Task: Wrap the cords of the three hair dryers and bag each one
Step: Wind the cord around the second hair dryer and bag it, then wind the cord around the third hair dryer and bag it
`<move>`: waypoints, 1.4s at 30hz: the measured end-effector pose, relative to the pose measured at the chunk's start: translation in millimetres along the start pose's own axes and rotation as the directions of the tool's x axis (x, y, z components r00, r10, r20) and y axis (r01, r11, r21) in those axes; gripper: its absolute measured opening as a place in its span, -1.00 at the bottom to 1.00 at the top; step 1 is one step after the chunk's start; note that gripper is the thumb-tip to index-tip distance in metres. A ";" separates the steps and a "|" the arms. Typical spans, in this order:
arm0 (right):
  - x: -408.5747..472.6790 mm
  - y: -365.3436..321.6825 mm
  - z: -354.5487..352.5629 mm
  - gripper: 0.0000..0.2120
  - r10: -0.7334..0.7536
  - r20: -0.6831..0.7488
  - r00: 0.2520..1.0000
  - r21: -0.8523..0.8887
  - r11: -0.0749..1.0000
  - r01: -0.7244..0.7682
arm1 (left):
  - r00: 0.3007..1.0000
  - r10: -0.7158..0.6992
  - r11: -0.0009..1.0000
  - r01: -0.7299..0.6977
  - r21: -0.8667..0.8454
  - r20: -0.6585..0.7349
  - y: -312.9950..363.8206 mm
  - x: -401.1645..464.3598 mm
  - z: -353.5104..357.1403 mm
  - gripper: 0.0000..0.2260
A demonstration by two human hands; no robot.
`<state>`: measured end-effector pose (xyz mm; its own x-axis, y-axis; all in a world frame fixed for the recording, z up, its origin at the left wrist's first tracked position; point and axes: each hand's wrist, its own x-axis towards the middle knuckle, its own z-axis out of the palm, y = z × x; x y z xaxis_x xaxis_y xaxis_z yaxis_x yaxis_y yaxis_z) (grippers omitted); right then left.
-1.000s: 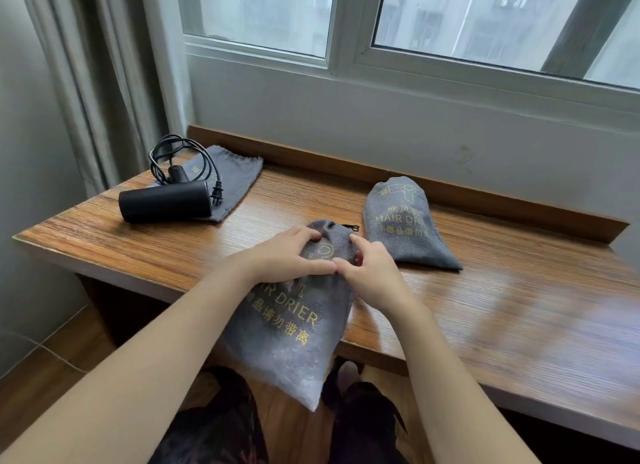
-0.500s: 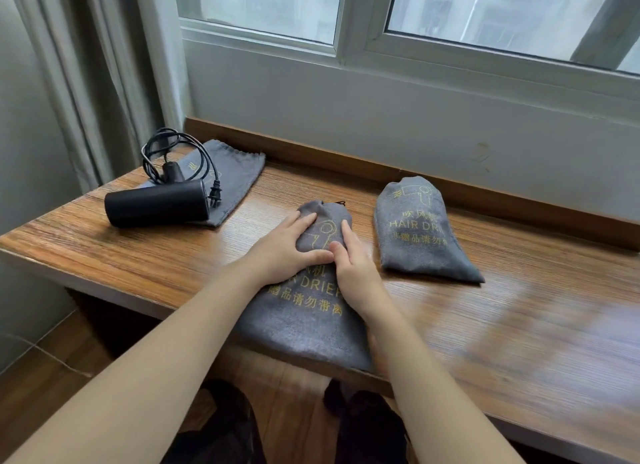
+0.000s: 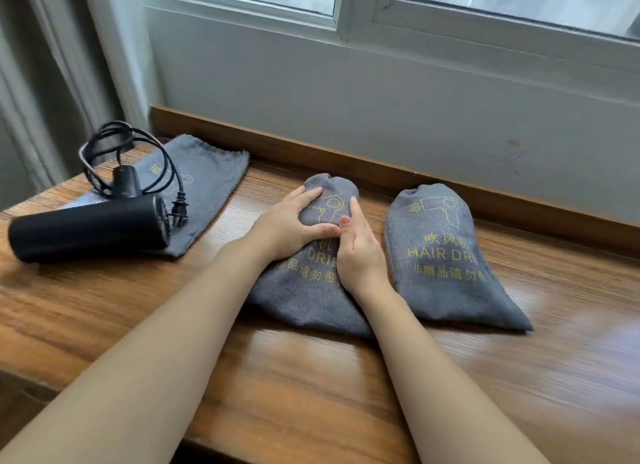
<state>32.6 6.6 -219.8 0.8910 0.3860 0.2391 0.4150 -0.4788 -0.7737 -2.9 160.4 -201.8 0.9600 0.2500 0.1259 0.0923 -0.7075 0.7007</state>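
Two hands rest on the middle bag, a filled grey cloth pouch printed in yellow with a hair-dryer outline and the words "HAIR DRIER", lying on the wooden worktop. Left hand: palm down on the left shoulder of the pouch, fingers nearly straight and spread toward its closed, rounded far end, thumb stretched to the right across the print. Right hand: set on edge along the right side of the same pouch, fingers straight and together, pointing away from the person; its thumb tip meets the left thumb. Neither grip closes round the cloth; both lie flat and open against it, so the pouch sits under and between the two palms.

Right bag: a second filled pouch of the same kind, just beside the right hand, apart from the middle one. Third bag: flat, at the far left of the worktop. Black hair dryer: lying on its side, partly on that flat pouch, with its cord in a loose coil behind it and the plug beside its end. Behind the worktop: a grey wall below a window frame, and a curtain at the left.
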 end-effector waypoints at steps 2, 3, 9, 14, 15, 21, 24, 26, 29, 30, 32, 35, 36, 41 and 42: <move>17.5 4.8 2.7 -0.51 0.003 -0.012 1.000 -0.020 1.000 -0.003 | 1.000 0.000 1.000 0.000 -0.001 -0.014 -4.3 17.9 1.3 -0.09; 25.8 6.9 4.0 -0.52 0.002 -0.015 1.000 -0.026 1.000 -0.003 | 1.000 0.000 1.000 0.000 0.004 -0.018 -6.0 26.2 1.7 -0.08; 62.6 14.8 9.0 -0.52 -0.013 -0.031 0.999 -0.031 0.999 0.012 | 1.000 -0.014 1.000 0.014 0.005 -0.022 -11.8 62.9 2.2 0.03; 80.1 19.5 11.0 -0.53 -0.011 -0.044 0.999 -0.055 0.998 0.009 | 1.000 -0.013 1.000 0.013 -0.004 -0.028 -15.2 80.1 3.3 -0.01; 82.1 20.2 12.0 -0.52 -0.006 -0.047 0.999 -0.058 0.998 0.004 | 1.000 -0.004 1.000 0.004 -0.008 -0.026 -16.2 82.7 3.2 -0.05; 85.5 22.5 13.6 -0.52 0.000 -0.063 0.998 -0.079 0.997 -0.005 | 0.999 0.036 0.999 -0.035 0.031 -0.035 -18.4 88.1 3.3 -0.21; 82.8 20.1 12.9 -0.51 0.004 -0.048 0.999 -0.102 0.995 -0.008 | 0.997 0.023 0.997 -0.016 0.079 -0.078 -17.6 80.5 4.8 -0.22; 79.9 17.3 9.8 -0.50 0.003 -0.032 0.999 -0.127 0.992 -0.007 | 0.994 0.009 0.987 0.008 0.157 -0.105 -18.9 69.0 4.4 -0.27; 68.3 11.0 4.0 -0.47 0.036 0.010 0.999 -0.230 0.973 -0.033 | 0.999 0.022 0.956 -0.007 0.294 -0.049 -28.2 45.2 -5.8 -0.37; 61.2 8.3 3.6 -0.44 0.053 0.023 0.998 -0.275 0.960 -0.045 | 0.999 0.033 0.932 -0.019 0.362 -0.031 -31.2 36.7 -12.2 -0.40; 44.4 1.7 5.3 -0.37 0.079 0.034 0.996 -0.347 0.936 -0.062 | 0.993 0.098 0.833 -0.047 0.552 -0.062 -32.2 18.6 -28.7 -0.43; 19.7 -11.3 7.3 -0.28 0.089 0.043 0.995 -0.481 0.875 -0.058 | 0.958 0.192 0.700 0.017 0.714 -0.211 -30.3 -8.6 -61.3 -0.46; 11.7 -16.0 7.6 -0.27 0.080 0.048 0.996 -0.539 0.841 -0.042 | 0.952 0.173 0.692 0.064 0.719 -0.252 -32.2 -17.8 -74.6 -0.46; -35.0 -27.1 11.6 -0.35 0.083 0.131 0.988 -0.638 0.770 0.020 | 0.950 -0.113 0.665 0.290 0.688 -0.291 -56.5 -65.5 -134.6 -0.19; -43.3 -26.3 12.7 -0.37 0.083 0.143 0.986 -0.628 0.778 0.026 | 0.949 -0.164 0.655 0.308 0.690 -0.268 -62.8 -75.7 -142.8 -0.12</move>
<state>-19.2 12.5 -217.3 0.8867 0.4540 0.0877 0.4616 -0.8575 -0.2271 -119.1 280.3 -155.0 0.8252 0.5308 0.1931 0.5388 -0.8423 0.0130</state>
